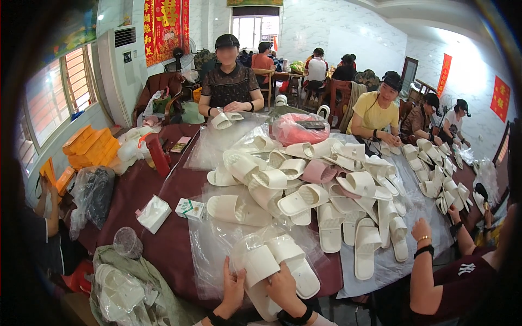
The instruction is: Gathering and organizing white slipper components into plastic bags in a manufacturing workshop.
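My left hand [232,290] and my right hand [284,287] grip a pair of white slippers [278,268] from below, at the near edge of the table. The pair sits partly inside a clear plastic bag [251,245] that bunches around its toes. A large heap of loose white and pale pink slippers [321,185] lies just beyond on clear plastic sheets.
A dark red tablecloth [163,190] covers the table. A small green and white box [190,208], a white packet [154,213], a red bottle [157,155] and orange boxes [91,145] lie to the left. Several other people sit around the table handling slippers; a co-worker's arm [427,266] reaches in at right.
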The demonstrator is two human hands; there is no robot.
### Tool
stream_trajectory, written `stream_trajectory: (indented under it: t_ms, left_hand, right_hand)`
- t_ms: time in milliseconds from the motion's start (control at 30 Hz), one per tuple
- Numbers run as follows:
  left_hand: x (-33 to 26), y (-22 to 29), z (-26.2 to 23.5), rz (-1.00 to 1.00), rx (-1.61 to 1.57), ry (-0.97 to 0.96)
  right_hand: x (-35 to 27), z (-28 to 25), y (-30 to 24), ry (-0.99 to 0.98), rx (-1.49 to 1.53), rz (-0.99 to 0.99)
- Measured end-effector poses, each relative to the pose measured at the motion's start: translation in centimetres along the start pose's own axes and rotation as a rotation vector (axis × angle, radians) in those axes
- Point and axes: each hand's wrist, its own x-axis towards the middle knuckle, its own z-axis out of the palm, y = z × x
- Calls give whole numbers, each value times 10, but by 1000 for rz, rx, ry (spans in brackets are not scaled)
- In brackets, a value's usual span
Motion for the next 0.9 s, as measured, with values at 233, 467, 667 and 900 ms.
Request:
stream_trajectory:
  t_ms: [233,467,667,900]
  left_hand:
    - [4,-27,-14,-90,-33,-45]
    - [-3,-12,-8,2,76,-243]
    - [-5,-23,-6,14,282,-122]
    - [9,-24,-28,-46,132,83]
  right_hand:
    - [5,19,10,26,-134,-22]
    - [12,15,2,0,-173,76]
    - [10,20,13,28,-236,-57]
    - [1,-4,-3,-128,51,-139]
